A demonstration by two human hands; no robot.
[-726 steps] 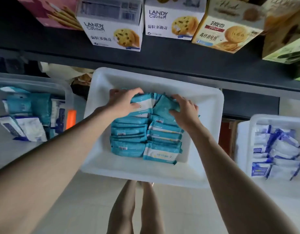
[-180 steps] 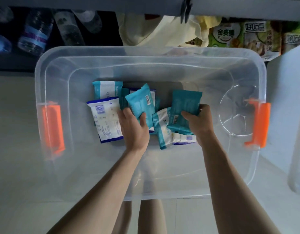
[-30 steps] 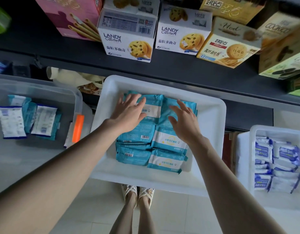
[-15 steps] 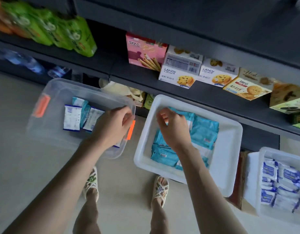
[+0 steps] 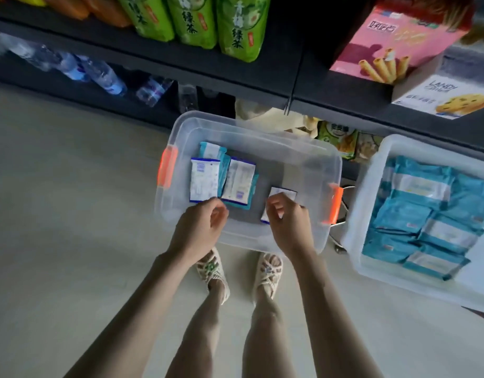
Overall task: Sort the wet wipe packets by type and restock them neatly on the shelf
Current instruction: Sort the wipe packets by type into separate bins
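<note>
Both hands have swung off the white tray [image 5: 371, 186] and over to the clear bin [image 5: 251, 137] since half a second ago, and the view has panned left with them. So the teal batch [image 5: 426, 214] looks parked in the tray in tidy rows, and I'd say we're back to picking leftovers.

My left hand [image 5: 200, 227] hangs over the bin's near edge, fingers loosely curled, nothing in it. My right hand [image 5: 287, 219] is curled right over a lone white-and-blue packet [image 5: 284, 192] toward the bin's right end. It looks like a pinch, but I can't tell if it actually has it.

The remaining mixed packets [image 5: 221, 178] bunch at the bin's left end, white-and-blue ones lying on teal ones.

Room-wise: the bin's middle and far side are bare, so there's space to slide things. The orange handle [image 5: 334, 204] sits just beside the tray wall, so lift out upward rather than sideways, I reckon.
</note>
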